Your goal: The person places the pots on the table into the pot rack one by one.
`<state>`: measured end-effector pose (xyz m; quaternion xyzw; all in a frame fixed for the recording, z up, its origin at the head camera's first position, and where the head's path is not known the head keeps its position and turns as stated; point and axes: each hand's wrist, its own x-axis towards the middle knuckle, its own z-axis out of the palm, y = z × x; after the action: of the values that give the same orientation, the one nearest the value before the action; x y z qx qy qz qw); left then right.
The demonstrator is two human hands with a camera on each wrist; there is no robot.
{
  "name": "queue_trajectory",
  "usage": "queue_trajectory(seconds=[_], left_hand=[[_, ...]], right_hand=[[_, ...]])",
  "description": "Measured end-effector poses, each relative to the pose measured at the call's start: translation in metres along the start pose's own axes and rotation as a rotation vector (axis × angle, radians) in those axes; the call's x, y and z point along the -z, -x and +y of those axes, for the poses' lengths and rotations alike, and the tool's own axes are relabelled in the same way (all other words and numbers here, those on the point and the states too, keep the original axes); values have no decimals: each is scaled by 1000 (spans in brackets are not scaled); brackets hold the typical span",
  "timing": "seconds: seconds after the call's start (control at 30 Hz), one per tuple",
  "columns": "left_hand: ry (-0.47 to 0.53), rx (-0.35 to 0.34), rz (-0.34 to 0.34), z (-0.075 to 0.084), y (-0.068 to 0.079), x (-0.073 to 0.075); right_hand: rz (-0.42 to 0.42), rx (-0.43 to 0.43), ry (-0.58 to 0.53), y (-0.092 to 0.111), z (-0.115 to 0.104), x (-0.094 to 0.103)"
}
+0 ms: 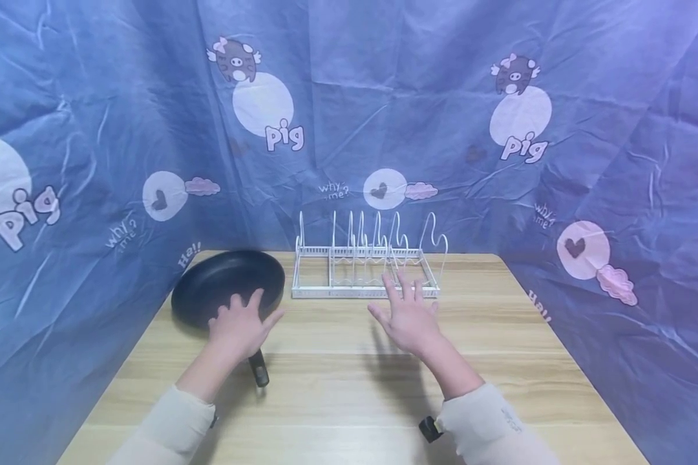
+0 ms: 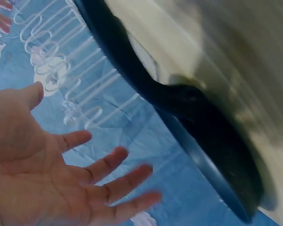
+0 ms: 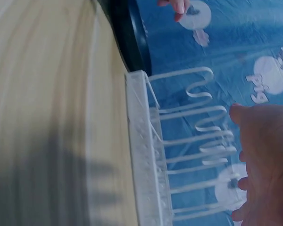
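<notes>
A black frying pan (image 1: 223,284) lies at the back left of the table, its handle (image 1: 258,369) pointing toward the front. My left hand (image 1: 240,326) hovers above the pan's near side with fingers spread, holding nothing; the left wrist view shows its palm apart from the pan. Further right, a white wire rack (image 1: 366,292) with upright curved dividers stands near the table's back edge. My right hand (image 1: 410,321), fingers spread, is in the air in front of the rack and holds nothing. In the right wrist view its fingers are near the dividers.
The light wooden table (image 1: 337,400) has blue printed cloth (image 1: 349,116) hanging behind it and on both sides. Dark straps or devices show at both wrists, and my sleeves are light-coloured.
</notes>
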<state>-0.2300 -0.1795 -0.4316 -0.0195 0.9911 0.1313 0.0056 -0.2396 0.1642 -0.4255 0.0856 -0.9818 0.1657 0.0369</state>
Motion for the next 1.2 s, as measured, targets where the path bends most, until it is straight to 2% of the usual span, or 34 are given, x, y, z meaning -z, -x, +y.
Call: queue_trajectory(seconds=[0.13,0.33,0.43,0.53,0.63,0.83,0.93,1.07,1.2], left_hand=[[-4,5,-25,-19,4,-6],[37,17,-147,-35,6,-11],[46,8,-210,-42,4,-10],[99,11,-269,-51,0,-12],[250,52,-329,-63,-2,-16],[711,163,-422,-76,-2,-29],[904,189,-456,-82,-6,-35],[1067,180,-480,-89,-12,-39],[1189,181,-488,-92,-16,-42]], right_hand=[[-27,32,-19,2,-16,-14],[-63,67,-61,7,-41,-32],[-65,110,-91,11,-54,-41],[-70,158,-129,14,-68,-52],[-100,181,-207,17,-80,-63],[-225,124,-450,23,-105,-79],[-275,113,-591,24,-116,-85],[-357,109,-774,24,-122,-94],[-445,66,-942,23,-124,-102]])
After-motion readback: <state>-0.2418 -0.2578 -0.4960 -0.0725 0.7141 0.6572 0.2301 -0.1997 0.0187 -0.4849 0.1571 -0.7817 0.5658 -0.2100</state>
